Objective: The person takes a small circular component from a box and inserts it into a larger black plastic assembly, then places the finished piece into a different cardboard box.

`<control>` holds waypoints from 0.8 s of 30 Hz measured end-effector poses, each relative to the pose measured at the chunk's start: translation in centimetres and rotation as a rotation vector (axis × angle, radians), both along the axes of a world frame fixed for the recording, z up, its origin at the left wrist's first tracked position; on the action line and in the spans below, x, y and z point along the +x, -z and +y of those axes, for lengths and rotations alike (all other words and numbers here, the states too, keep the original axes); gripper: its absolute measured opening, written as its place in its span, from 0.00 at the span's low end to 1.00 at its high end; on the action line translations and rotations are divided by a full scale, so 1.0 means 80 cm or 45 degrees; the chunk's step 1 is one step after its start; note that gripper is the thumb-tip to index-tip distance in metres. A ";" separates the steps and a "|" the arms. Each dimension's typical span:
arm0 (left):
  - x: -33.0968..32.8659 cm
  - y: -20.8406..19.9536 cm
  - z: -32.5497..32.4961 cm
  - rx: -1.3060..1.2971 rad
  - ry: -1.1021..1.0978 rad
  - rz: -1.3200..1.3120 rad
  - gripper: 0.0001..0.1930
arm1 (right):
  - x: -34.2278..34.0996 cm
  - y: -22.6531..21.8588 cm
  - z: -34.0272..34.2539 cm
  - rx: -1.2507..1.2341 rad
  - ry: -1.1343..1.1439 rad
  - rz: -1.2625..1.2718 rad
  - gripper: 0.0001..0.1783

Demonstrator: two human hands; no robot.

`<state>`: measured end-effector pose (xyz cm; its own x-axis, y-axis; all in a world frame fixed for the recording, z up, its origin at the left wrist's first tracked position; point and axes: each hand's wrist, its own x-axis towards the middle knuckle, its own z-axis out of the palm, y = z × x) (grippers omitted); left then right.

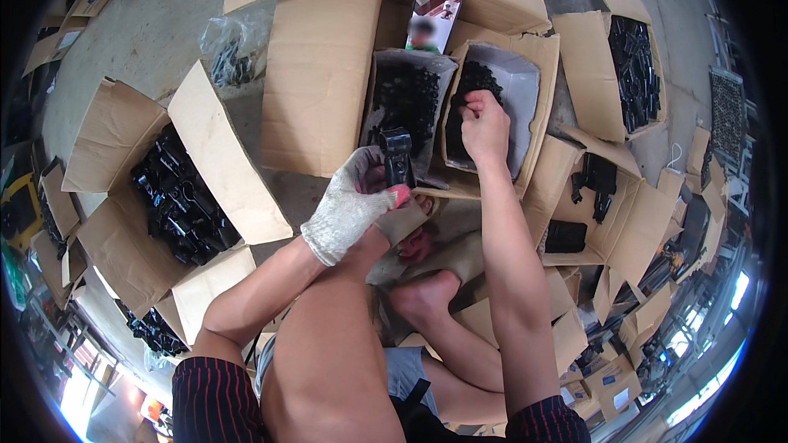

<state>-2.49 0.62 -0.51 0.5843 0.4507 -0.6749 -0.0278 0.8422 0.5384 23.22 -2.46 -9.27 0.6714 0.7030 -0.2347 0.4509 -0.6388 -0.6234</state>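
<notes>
My left hand [346,207], in a whitish knitted glove with bare fingertips, is closed around a shiny black part [399,156] with a ring-shaped upper end. It holds the part upright at the near edge of a grey-lined bin [444,74] of small black pieces. My bare right hand [486,130] reaches into the neighbouring lined bin [520,102], where more small black pieces [478,78] lie along the left side. Its thumb and fingers are pinched together over those pieces. Whatever sits between the fingertips is too small to make out.
Both bins stand in an open cardboard box [322,82], with a phone [433,20] propped behind them. Left is a box of black parts [182,201]; right are boxes with black parts [634,74] and a few black pieces [566,236]. A clear plastic bag [234,49] lies on the floor.
</notes>
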 end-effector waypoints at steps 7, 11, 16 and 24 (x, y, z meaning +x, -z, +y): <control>0.001 0.001 0.002 0.041 0.010 0.102 0.26 | -0.034 -0.064 -0.023 0.246 0.234 0.439 0.09; 0.007 -0.008 0.003 0.096 0.050 0.123 0.24 | -0.087 -0.123 -0.046 0.489 0.182 0.705 0.07; 0.015 -0.013 -0.004 0.209 -0.035 0.091 0.25 | -0.129 -0.133 -0.062 0.491 0.049 0.646 0.09; 0.015 -0.006 -0.006 0.299 -0.005 0.216 0.26 | -0.138 -0.135 -0.060 0.423 0.070 0.542 0.08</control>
